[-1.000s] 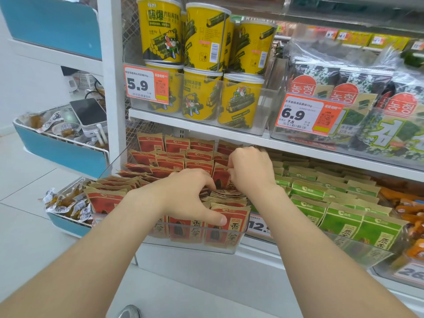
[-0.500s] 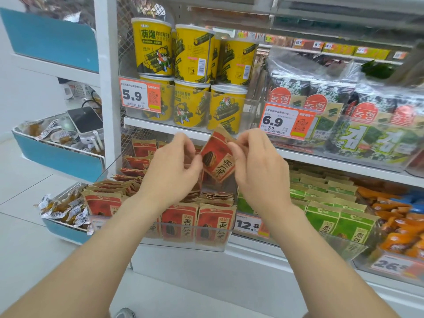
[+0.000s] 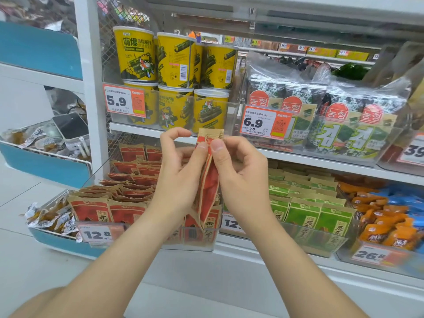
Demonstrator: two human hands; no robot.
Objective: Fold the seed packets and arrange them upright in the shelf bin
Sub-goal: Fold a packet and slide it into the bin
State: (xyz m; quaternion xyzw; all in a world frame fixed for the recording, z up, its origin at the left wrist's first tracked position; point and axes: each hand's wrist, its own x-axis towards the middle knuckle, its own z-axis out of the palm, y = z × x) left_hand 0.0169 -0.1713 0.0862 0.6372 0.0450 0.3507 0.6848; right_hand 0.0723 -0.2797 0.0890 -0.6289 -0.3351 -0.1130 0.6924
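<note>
The seed packet point(image 3: 208, 187), red on brown paper, stands on end and edge-on to the camera, clamped between the two grips in the air before the shelf. The left-hand grip point(image 3: 181, 173) pinches its upper part, thumb against the near face and fingers curled behind. The right-hand grip point(image 3: 241, 173) pinches the same part from the other side, so the two thumbs lie side by side on the packet. The packet's brown top strip sticks up just above the thumbs. Its lower end hangs below both grips, in front of the shelf bin point(image 3: 197, 247).

That clear bin sits below and behind the grips. It holds red packets point(image 3: 128, 210), upright in the front row and leaning or lying flat farther back. A price tag reading 12.8 point(image 3: 97, 235) hangs on the bin front, down to the left of the grips. To the right of the grips are green packets point(image 3: 316, 214), then orange snack packs point(image 3: 385, 226) beyond them. Above the grips, on the upper shelf, stand yellow tubs point(image 3: 174, 63); up to the right lie seaweed packs point(image 3: 344, 125) behind a tag reading 6.9 point(image 3: 266, 122).
</note>
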